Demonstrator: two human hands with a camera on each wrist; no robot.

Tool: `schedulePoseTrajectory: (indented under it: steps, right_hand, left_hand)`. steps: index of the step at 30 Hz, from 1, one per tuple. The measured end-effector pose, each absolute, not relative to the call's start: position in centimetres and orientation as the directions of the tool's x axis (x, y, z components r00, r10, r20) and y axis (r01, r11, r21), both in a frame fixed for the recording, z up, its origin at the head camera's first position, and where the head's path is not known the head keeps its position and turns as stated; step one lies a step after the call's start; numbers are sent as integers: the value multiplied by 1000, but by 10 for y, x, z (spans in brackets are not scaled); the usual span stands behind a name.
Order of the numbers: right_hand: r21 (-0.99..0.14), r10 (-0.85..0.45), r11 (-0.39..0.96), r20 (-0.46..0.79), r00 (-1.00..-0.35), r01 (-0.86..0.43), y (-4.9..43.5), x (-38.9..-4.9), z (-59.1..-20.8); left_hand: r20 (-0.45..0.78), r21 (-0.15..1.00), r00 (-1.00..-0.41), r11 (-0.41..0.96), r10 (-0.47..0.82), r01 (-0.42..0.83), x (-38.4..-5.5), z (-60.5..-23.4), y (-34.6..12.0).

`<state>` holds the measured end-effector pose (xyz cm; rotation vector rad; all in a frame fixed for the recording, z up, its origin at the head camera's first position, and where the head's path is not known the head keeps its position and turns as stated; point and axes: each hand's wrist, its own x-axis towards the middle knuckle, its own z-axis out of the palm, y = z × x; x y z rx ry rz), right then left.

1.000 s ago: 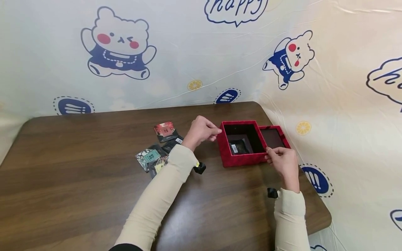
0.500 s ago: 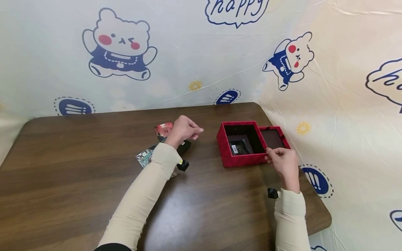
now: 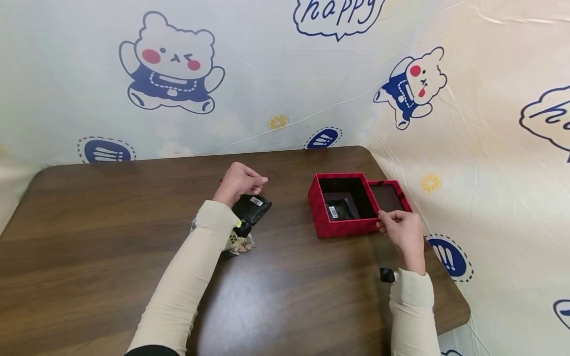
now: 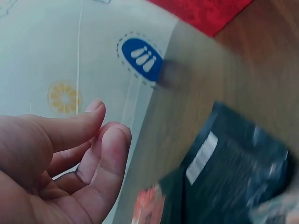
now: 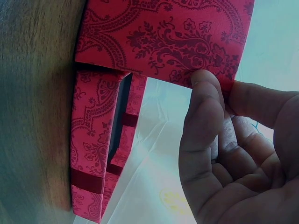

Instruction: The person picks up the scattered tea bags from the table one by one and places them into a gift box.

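Observation:
An open red patterned box (image 3: 342,227) stands on the brown table (image 3: 89,222), and a black packet with a barcode (image 3: 339,209) lies inside it. My right hand (image 3: 388,221) pinches the box's near right corner; the right wrist view shows the thumb (image 5: 201,116) pressed on the box wall (image 5: 163,37). My left hand (image 3: 255,182) hovers over loose packets left of the box, its fingers (image 4: 93,140) loosely curled and holding nothing. Just under it lies a black packet (image 3: 255,207), blurred in the left wrist view (image 4: 233,172).
The box's lid (image 3: 388,195) lies inner side up against the box's right side, near the table's right edge. More packets (image 3: 239,243) show beside my left sleeve, and a red one (image 4: 148,207) in the wrist view. A bear-printed cloth (image 3: 267,74) hangs behind.
My left hand has moved left, from the box's left wall to above the loose packets. The right hand and the box have stayed put.

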<state>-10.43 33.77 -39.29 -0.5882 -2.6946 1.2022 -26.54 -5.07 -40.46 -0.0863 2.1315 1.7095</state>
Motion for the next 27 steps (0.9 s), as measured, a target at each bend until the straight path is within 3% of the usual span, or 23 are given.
schedulePoseTrajectory:
  steps: [10,20,27]
  right_hand:
    - [-732,401,615,-29,-915,293,339,-104,-393]
    - [-730,399,618,-29,-916,292,336,-104,-395]
    - [-726,406,620,-28,-914,297,337,-105,-395]
  left_hand:
    - [-345,910,-930,288,131,-297,-275,-415,-87]
    - [-355,852,-933,395,-48,-345,-294,-432,-135]
    - [-287,779,-956,566,-62,-271,-294,-439,-141]
